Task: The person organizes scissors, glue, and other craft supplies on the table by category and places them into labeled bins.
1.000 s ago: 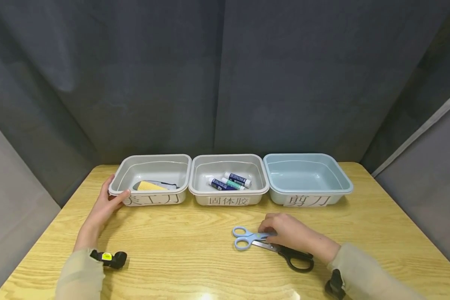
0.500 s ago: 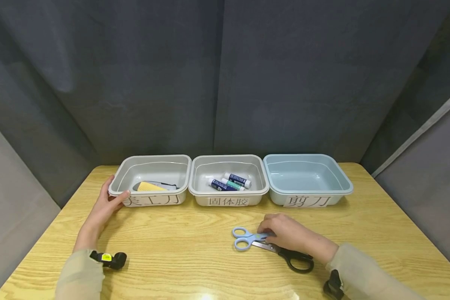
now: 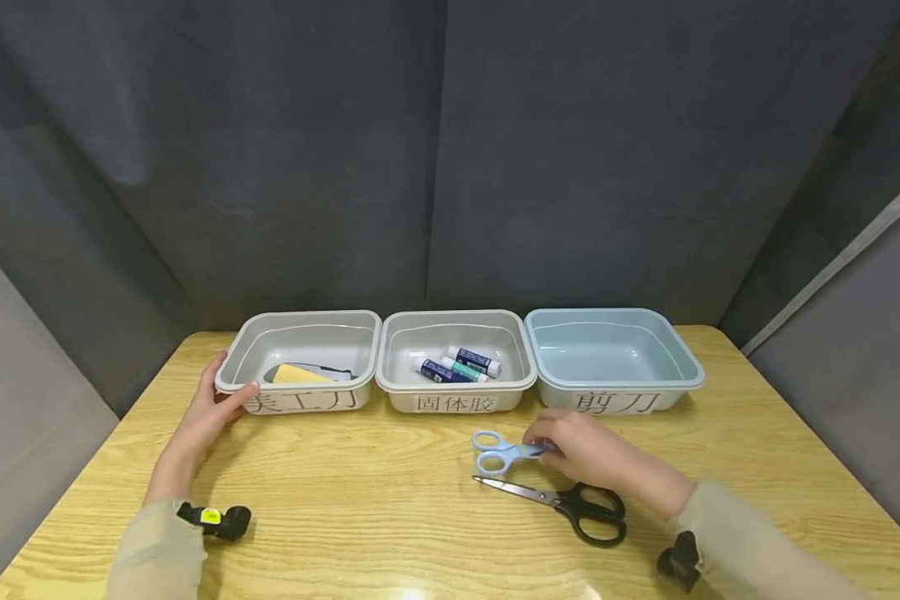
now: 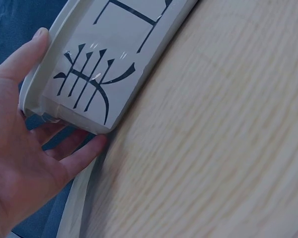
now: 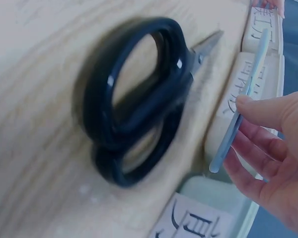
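Observation:
My right hand [image 3: 592,454] pinches a pair of light blue scissors [image 3: 513,452] by the blade end, the handle loops pointing left. In the right wrist view these blue scissors [image 5: 262,47] stand edge-on between thumb and fingers, off the table. Just below them, black-handled scissors [image 3: 570,503] lie on the table, with tips to the left. My left hand [image 3: 202,417] grips the front left corner of the left grey bin [image 3: 243,343]. In the left wrist view its thumb lies on the rim and the fingers bend round the corner of the bin [image 4: 97,64].
Yellow and grey utility knives [image 3: 296,373] lie in the left bin. Several glue sticks [image 3: 471,361] lie in the middle grey bin [image 3: 457,387]. A light blue bin [image 3: 618,385] stands at the right of the row. A dark curtain [image 3: 330,167] hangs behind the wooden table [image 3: 330,500].
The blue scissors have come up off the black pair and moved slightly away from me in my right hand. The black scissors' blades now show fully. My left hand stays put.

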`<state>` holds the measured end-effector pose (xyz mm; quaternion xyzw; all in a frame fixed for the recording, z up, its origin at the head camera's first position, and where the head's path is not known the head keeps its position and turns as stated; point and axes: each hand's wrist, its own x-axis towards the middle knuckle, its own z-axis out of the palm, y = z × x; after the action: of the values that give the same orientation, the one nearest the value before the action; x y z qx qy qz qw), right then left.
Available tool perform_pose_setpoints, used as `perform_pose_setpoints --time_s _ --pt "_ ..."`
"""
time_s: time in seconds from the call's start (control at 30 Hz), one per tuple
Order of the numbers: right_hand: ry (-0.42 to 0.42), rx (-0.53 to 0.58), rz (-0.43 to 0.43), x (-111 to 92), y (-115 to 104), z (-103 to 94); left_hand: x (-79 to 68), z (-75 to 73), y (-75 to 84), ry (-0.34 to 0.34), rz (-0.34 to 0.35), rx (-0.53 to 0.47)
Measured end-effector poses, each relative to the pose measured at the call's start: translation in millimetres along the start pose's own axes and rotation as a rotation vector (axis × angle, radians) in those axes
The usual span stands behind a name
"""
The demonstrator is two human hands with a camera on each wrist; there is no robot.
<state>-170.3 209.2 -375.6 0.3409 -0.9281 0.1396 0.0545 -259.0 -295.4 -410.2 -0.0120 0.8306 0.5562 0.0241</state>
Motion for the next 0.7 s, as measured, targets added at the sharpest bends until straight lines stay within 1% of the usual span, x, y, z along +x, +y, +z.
perform_pose_setpoints --time_s 0.2,0.27,0.3,0.37,0.5,0.63,0.7 --pt "0.057 -0.044 -0.014 0 6 -14.4 -3.2 0.3 6.5 -0.006 0.0 -0.019" --pt "0.07 -0.065 -0.011 0 9 -21.4 -4.0 0.8 6.9 -0.007 0.003 -0.021" --pt "0.074 -0.07 -0.008 0 10 -25.1 -2.6 0.7 3.7 -0.005 0.007 -0.021" --pt "0.073 -0.081 0.015 0 12 -33.1 -1.3 1.4 0.3 0.009 0.005 -0.016" --pt "0.083 -0.105 0.051 1 19 -47.5 -1.7 2.3 0.5 0.015 0.003 -0.024" --pt "0.096 -0.136 0.08 1 28 -58.2 -2.0 1.7 1.9 0.002 0.005 -0.019" --pt "0.107 -0.149 0.076 0 33 -62.0 -2.1 1.2 2.0 0.001 0.003 -0.007"
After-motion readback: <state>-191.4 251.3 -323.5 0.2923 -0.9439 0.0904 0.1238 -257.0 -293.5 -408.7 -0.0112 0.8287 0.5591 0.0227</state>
